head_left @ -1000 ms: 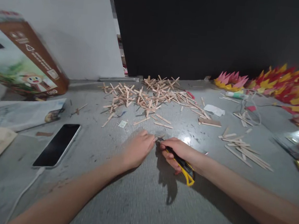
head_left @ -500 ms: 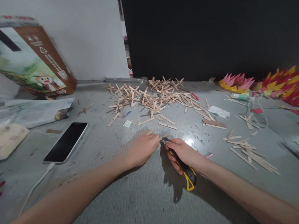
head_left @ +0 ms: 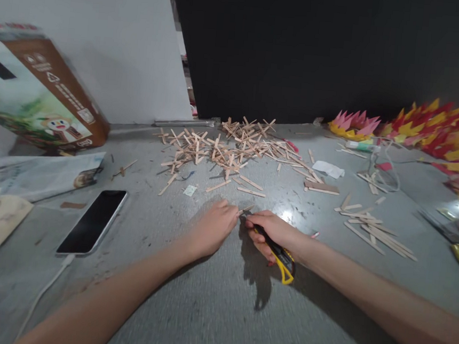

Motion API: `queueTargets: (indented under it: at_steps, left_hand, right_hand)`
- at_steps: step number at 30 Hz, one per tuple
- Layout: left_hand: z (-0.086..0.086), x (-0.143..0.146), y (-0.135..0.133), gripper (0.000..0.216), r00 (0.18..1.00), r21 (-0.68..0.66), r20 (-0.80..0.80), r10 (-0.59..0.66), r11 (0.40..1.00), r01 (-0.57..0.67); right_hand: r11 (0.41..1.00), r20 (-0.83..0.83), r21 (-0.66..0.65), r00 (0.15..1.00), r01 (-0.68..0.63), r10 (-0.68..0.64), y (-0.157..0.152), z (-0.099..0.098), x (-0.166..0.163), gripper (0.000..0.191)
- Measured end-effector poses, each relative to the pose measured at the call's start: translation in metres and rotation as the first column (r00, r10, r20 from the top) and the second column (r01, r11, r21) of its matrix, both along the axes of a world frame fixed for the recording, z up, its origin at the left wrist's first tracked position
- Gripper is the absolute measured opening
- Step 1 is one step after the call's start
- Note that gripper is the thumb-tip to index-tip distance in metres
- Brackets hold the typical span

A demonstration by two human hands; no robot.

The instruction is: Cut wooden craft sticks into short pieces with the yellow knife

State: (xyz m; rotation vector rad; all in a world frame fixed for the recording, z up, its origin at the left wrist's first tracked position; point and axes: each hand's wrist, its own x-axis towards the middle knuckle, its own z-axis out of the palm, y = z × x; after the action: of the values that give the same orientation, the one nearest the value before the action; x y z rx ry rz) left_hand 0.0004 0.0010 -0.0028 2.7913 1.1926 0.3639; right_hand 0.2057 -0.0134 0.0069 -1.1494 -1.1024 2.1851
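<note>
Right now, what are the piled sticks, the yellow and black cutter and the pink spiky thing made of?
Piled sticks: likely bare, matte wood, being pale tan. Cutter: handle probably smooth plastic, judging by its bright yellow loop. Pink spiky thing: perhaps matte paper or felt, with flat, sharp points; can't tell which.

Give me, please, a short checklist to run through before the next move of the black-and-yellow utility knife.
1. Right hand grips the black-and-yellow utility knife: ok.
2. Left hand holds the thin, pale wooden stick: ok.
3. Left fingertips well clear of the knife's dark blade: not ok, very close.
4. Blade touching the stick: cannot tell, too small.
5. Black-screened, white-edged phone apart from the left forearm: ok.
</note>
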Motion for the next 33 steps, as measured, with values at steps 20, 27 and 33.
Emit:
queueTargets:
  at_steps: [20, 27, 33]
  left_hand:
    - [0.0016, -0.0009, -0.0005, 0.041, 0.999, 0.031, -0.045, -0.023, 0.999, 0.025]
    - [0.0004, -0.0007, 0.0, 0.044, 1.0, 0.024, -0.026, -0.015, 1.0, 0.016]
    - [-0.003, -0.0022, -0.0001, 0.042, 0.993, 0.071, -0.089, -0.077, 0.994, 0.084]
  right_hand:
    - [0.997, 0.037, 0.041, 0.997, 0.071, -0.072, -0.0056, -0.0033, -0.0077, 0.021]
    - [0.997, 0.044, 0.031, 0.997, 0.064, -0.066, -0.0039, -0.0064, -0.0051, 0.022]
    - [0.998, 0.033, 0.046, 0.999, 0.034, -0.036, -0.0049, -0.0072, -0.0063, 0.023]
